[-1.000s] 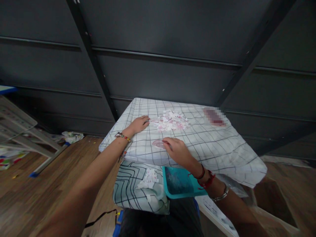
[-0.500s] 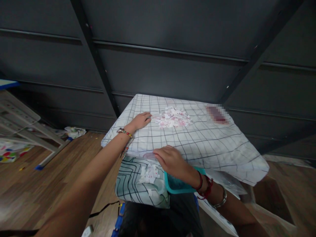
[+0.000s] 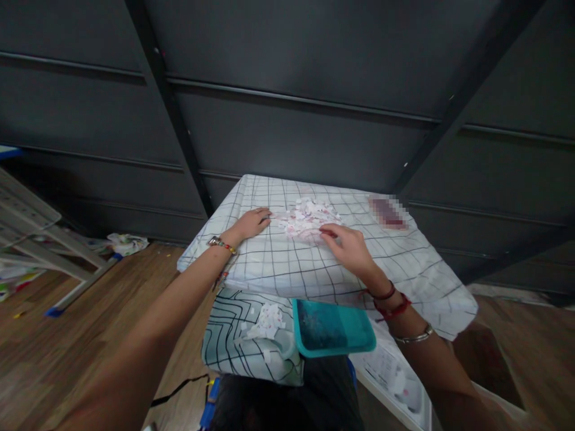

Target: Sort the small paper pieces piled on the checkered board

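A pile of small white paper scraps with pinkish marks (image 3: 308, 214) lies on the white checked cloth (image 3: 269, 263). My left hand (image 3: 253, 223) rests on the cloth at the pile's left side, fingers stretched out and holding nothing. At the pile's near right edge, my right hand (image 3: 347, 244) pinches a thin, see-through pinkish piece (image 3: 309, 234); its exact kind is unclear. Closer to me, a teal plastic tray (image 3: 335, 350) sits beside a green patterned cloth (image 3: 224, 335), on which a smaller heap of white scraps (image 3: 268, 320) lies.
A blurred-out reddish item (image 3: 389, 214) lies at the cloth's far right. Behind the table stands a dark panelled wall (image 3: 287, 137). An open white box (image 3: 390, 377) with papers is at lower right, and a metal-legged desk (image 3: 67, 263) stands left.
My right hand has moved forward from the near table edge to the scrap pile, carrying the pinkish piece and uncovering the teal tray. My left hand stays beside the pile.
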### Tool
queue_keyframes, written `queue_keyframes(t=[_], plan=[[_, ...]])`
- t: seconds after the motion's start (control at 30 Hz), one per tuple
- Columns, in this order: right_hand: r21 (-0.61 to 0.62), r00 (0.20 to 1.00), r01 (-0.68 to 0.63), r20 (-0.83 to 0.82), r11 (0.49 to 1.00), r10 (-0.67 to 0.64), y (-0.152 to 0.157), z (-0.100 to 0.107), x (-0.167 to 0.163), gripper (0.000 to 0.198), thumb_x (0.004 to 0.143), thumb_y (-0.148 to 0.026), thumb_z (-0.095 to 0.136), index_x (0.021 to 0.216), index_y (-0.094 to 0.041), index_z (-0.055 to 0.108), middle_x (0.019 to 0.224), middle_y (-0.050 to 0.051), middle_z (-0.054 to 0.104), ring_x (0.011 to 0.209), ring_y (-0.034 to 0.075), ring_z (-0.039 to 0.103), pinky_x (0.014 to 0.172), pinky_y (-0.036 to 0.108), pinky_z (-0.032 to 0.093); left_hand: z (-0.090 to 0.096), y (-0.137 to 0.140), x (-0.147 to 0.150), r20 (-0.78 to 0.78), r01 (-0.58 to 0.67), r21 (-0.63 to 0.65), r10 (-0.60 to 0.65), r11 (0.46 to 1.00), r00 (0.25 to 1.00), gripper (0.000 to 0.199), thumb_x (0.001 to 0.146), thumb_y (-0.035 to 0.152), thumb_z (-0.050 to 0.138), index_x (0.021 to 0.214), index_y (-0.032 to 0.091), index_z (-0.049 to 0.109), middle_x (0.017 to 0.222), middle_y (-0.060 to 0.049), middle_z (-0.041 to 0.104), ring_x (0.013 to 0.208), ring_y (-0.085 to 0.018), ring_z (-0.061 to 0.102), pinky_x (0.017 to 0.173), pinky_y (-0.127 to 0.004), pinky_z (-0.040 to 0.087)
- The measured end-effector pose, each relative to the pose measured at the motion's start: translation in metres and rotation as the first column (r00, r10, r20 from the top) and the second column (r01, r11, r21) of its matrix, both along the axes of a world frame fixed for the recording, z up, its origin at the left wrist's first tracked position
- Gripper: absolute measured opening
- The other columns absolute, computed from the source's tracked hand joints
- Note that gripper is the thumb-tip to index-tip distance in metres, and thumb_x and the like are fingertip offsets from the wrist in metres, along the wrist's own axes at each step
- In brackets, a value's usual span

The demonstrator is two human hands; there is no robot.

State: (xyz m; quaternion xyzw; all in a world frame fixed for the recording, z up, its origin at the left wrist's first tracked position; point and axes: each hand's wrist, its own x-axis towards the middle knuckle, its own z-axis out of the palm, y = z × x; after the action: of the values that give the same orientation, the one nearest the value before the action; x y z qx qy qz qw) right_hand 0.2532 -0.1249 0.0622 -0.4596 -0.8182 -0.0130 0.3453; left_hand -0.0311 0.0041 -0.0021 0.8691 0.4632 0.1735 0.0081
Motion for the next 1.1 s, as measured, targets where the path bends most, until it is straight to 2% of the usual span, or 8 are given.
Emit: queue_keyframes(t=[0.07,0.17,0.37,0.8,1.1], plan=[[-0.006,0.998,0.058,-0.005,0.998,-0.058,0.02,-0.005,0.018,0.021,0.085,-0.02,0.047,0.095,-0.018,0.066,0.093,0.005,0.071,0.085,0.02,0.066,0.078,0.031,0.049,-0.002,0.002,-0.001,0.006,0.005,0.01,-0.005,1.0,1.0,0.048,0.09,0.038,0.031,0.125,0.012,0.052,0.133,-0.01,0.052,0.125,-0.019,0.043,0.106,-0.034,0.033],[-0.015,0.997,0.076,0.001,0.997,-0.076,0.038,-0.019,0.032,0.022,0.086,-0.019,0.045,0.095,-0.017,0.065,0.096,0.007,0.071,0.089,0.021,0.065,0.081,0.033,0.049,-0.004,0.004,-0.002,0.013,0.0,0.016,0.0,1.0,1.0,0.048,0.09,0.039,0.03,0.125,0.015,0.052,0.134,-0.009,0.052,0.125,-0.019,0.044,0.107,-0.036,0.032],[0.057,0.997,0.081,-0.017,0.995,-0.081,0.047,-0.037,0.035,0.024,0.088,-0.018,0.041,0.098,-0.017,0.063,0.098,0.01,0.069,0.093,0.022,0.062,0.086,0.038,0.047,-0.005,0.004,-0.003,0.031,-0.008,0.007,0.007,1.0,1.0,0.047,0.089,0.039,0.032,0.124,0.016,0.053,0.133,-0.008,0.052,0.124,-0.019,0.044,0.106,-0.037,0.033],[0.092,0.979,0.195,0.046,0.976,-0.2,0.056,-0.042,0.051,0.026,0.086,-0.01,0.04,0.096,-0.012,0.064,0.094,0.012,0.066,0.092,0.025,0.057,0.085,0.037,0.044,-0.006,0.007,-0.007,0.012,0.013,0.009,-0.013,1.0,1.0,0.05,0.09,0.043,0.029,0.124,0.015,0.053,0.133,-0.009,0.052,0.125,-0.019,0.043,0.107,-0.037,0.032],[0.059,0.996,0.078,0.047,0.995,-0.081,0.049,-0.038,0.048,0.024,0.086,-0.013,0.041,0.093,-0.017,0.064,0.091,0.008,0.067,0.089,0.022,0.059,0.083,0.035,0.045,-0.008,0.011,-0.008,0.024,0.01,0.005,-0.01,1.0,1.0,0.053,0.089,0.045,0.029,0.125,0.015,0.053,0.134,-0.009,0.051,0.125,-0.02,0.043,0.108,-0.036,0.032]])
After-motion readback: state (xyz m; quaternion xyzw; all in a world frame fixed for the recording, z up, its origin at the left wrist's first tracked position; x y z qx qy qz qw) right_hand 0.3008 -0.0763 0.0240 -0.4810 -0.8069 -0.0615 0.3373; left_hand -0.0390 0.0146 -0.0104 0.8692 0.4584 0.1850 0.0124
